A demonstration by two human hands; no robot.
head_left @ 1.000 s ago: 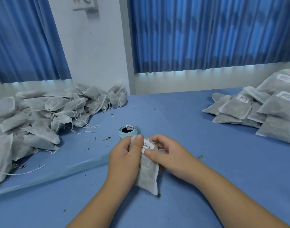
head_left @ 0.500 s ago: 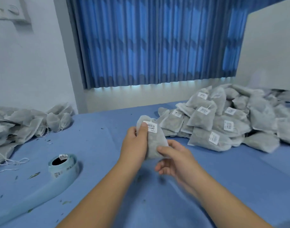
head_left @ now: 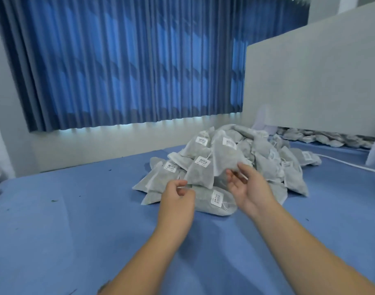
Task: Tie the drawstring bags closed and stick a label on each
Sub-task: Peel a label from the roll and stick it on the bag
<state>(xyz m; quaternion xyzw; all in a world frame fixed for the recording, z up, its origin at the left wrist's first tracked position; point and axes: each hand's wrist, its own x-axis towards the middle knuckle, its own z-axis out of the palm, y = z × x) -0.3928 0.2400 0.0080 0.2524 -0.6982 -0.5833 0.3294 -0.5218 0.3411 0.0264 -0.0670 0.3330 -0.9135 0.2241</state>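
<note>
A grey mesh drawstring bag (head_left: 223, 156) with a white barcode label near its top stands tilted on the front of a pile of labelled bags (head_left: 269, 167). My right hand (head_left: 249, 188) is spread, palm toward me, its fingertips right at that bag's lower edge without gripping it. My left hand (head_left: 178, 198) hovers left of it above the blue table (head_left: 76, 209), fingers loosely curled around nothing. Another labelled bag (head_left: 214, 201) lies flat between my hands.
A white panel (head_left: 314, 81) stands behind the pile on the right, with more bags (head_left: 322, 138) under its lower edge. A white cable (head_left: 344, 165) runs across the table at far right. Blue curtains (head_left: 129, 60) hang behind. Small leaf crumbs dot the table.
The view swung right to the labelled pile. The bag both hands held has left them and now sits on the pile; the label roll and unlabelled bags are out of view.
</note>
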